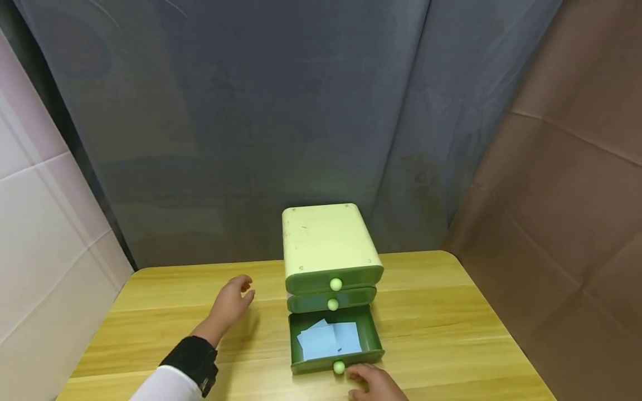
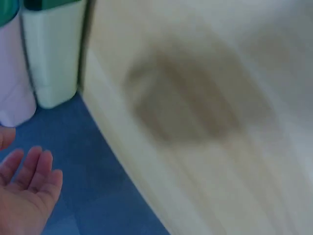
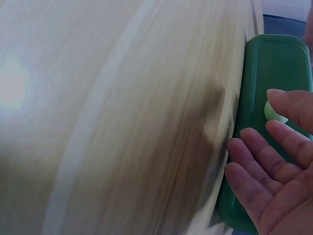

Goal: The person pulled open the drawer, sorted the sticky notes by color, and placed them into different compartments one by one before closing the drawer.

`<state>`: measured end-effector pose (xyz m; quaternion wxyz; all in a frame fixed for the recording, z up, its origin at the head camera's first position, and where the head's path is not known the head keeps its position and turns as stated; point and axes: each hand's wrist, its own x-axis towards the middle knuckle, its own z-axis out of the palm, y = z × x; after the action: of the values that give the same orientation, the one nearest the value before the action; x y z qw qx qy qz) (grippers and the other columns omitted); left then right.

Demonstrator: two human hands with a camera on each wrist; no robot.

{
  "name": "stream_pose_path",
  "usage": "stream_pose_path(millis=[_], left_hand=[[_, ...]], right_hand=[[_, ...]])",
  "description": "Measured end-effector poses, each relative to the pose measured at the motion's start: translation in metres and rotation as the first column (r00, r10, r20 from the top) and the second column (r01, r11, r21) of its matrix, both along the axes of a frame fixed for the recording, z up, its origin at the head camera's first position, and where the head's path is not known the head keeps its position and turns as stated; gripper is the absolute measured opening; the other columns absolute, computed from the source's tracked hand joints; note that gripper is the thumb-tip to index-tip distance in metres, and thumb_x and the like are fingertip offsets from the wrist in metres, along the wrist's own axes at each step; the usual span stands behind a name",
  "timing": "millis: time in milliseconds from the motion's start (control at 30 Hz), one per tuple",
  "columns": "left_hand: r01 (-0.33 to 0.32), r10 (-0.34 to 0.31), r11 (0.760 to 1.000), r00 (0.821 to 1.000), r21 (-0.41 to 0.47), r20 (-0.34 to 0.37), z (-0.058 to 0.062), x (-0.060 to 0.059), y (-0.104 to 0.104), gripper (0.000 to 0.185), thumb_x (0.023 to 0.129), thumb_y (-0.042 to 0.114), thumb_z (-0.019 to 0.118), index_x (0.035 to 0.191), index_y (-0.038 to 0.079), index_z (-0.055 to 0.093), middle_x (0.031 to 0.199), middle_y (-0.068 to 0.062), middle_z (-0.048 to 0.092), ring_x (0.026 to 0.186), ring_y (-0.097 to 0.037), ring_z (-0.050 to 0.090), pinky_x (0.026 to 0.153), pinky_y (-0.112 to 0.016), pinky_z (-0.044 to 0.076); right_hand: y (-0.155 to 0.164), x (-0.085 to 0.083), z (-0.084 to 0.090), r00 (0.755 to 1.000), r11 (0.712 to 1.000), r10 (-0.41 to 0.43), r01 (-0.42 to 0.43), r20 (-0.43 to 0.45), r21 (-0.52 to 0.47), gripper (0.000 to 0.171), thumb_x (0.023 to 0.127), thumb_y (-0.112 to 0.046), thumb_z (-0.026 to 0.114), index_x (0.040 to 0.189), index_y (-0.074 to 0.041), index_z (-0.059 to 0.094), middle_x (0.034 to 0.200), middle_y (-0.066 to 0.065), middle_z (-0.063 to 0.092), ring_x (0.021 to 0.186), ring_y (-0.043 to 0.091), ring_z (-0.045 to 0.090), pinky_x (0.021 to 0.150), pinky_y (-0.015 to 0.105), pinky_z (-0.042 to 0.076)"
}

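Note:
A small drawer cabinet (image 1: pixel 328 236) with a pale yellow-green shell stands on the table. Its bottom drawer (image 1: pixel 296 342) is pulled far out and holds light blue paper sheets (image 1: pixel 328 340). The middle drawer (image 1: pixel 303 303) sticks out a little, below the top drawer (image 1: pixel 306 283). My right hand (image 1: pixel 376 381) is just right of the bottom drawer's round knob (image 1: pixel 339 367). In the right wrist view, thumb and forefinger are apart, with the knob (image 3: pixel 274 113) showing between them. My left hand (image 1: pixel 230 306) hovers left of the cabinet, holding nothing, fingers loosely bent.
The wooden table (image 1: pixel 441 323) has rounded far corners. A dark grey curtain (image 1: pixel 251 128) hangs right behind the cabinet. Brown cloth (image 1: pixel 562 195) closes off the right side, and a white panel (image 1: pixel 50 223) stands on the left.

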<state>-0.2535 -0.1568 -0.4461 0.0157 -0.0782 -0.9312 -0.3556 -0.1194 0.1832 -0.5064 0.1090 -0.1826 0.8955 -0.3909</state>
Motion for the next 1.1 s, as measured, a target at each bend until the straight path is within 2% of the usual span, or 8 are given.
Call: stream_pose_path(millis=[67,167,300,467,600,800,933,1100], left_hand=[[-0.036,0.035,0.997,0.999,0.070,0.019,0.007,-0.010,-0.001,0.032,0.096,0.008,0.057,0.123,-0.008,0.052,0.114,-0.024,0.058,0.109,-0.039,0.055,0.088,-0.051,0.050],[-0.089,0.078,0.979,0.995,0.185,0.063,0.016,-0.024,0.000,0.039,0.099,0.012,0.053,0.132,-0.008,0.044,0.124,-0.027,0.052,0.117,-0.041,0.049,0.093,-0.053,0.047],[-0.138,0.112,0.947,0.988,0.288,0.107,0.028,-0.038,0.005,0.049,0.102,0.021,0.048,0.140,-0.006,0.036,0.136,-0.029,0.043,0.127,-0.043,0.041,0.101,-0.055,0.041],[-0.172,0.125,0.913,0.981,0.369,0.149,0.046,-0.052,0.017,0.059,0.102,0.034,0.046,0.146,-0.001,0.030,0.146,-0.025,0.036,0.134,-0.040,0.035,0.106,-0.055,0.037],[-0.187,0.129,0.889,0.978,0.417,0.162,0.060,-0.064,0.030,0.063,0.101,0.040,0.047,0.148,0.002,0.029,0.149,-0.022,0.034,0.136,-0.038,0.033,0.108,-0.054,0.036],[-0.192,0.129,0.860,0.978,0.473,0.162,0.076,-0.076,0.049,0.063,0.100,0.040,0.049,0.147,0.004,0.031,0.149,-0.020,0.035,0.136,-0.036,0.034,0.110,-0.052,0.034],[-0.200,0.126,0.845,0.976,0.495,0.179,0.082,-0.081,0.059,0.062,0.099,0.038,0.051,0.147,0.004,0.032,0.148,-0.020,0.036,0.135,-0.036,0.036,0.110,-0.052,0.034],[-0.217,0.132,0.826,0.972,0.519,0.196,0.086,-0.088,0.065,0.062,0.098,0.037,0.054,0.147,0.006,0.033,0.146,-0.019,0.038,0.134,-0.035,0.037,0.110,-0.050,0.035]], right_hand=[[0.000,0.000,-0.001,1.000,1.000,-0.003,0.003,0.012,-0.003,0.031,0.082,-0.013,0.075,0.106,0.003,0.065,0.094,0.006,0.065,0.086,0.012,0.061,0.076,0.031,0.052],[0.001,-0.001,-0.002,1.000,1.000,-0.008,0.009,0.026,-0.019,0.031,0.083,-0.012,0.075,0.107,0.004,0.065,0.095,0.006,0.065,0.086,0.014,0.061,0.075,0.030,0.052],[0.000,-0.001,-0.002,0.991,0.992,-0.052,0.067,0.127,-0.112,0.030,0.083,-0.009,0.073,0.108,0.006,0.064,0.097,0.009,0.066,0.086,0.019,0.062,0.075,0.027,0.053],[-0.005,-0.001,-0.001,0.951,0.949,-0.109,0.186,0.291,-0.253,0.028,0.084,-0.003,0.070,0.105,0.012,0.062,0.093,0.009,0.065,0.084,0.020,0.062,0.070,0.022,0.052],[-0.010,-0.002,0.002,0.914,0.926,-0.152,0.265,0.377,-0.269,0.029,0.086,-0.004,0.065,0.105,0.016,0.060,0.089,0.007,0.067,0.082,0.018,0.064,0.070,0.028,0.054],[-0.016,-0.002,0.006,0.830,0.884,-0.190,0.376,0.524,-0.276,0.033,0.089,-0.010,0.060,0.108,0.018,0.059,0.089,0.007,0.069,0.083,0.018,0.065,0.073,0.037,0.057],[-0.019,0.001,0.007,0.803,0.862,-0.175,0.405,0.569,-0.306,0.027,0.090,-0.013,0.059,0.100,0.012,0.064,0.085,0.003,0.069,0.080,0.015,0.066,0.073,0.034,0.057],[-0.027,0.005,0.005,0.778,0.809,-0.127,0.440,0.615,-0.390,0.021,0.092,-0.013,0.058,0.095,0.007,0.065,0.083,0.001,0.069,0.078,0.013,0.067,0.072,0.028,0.057]])
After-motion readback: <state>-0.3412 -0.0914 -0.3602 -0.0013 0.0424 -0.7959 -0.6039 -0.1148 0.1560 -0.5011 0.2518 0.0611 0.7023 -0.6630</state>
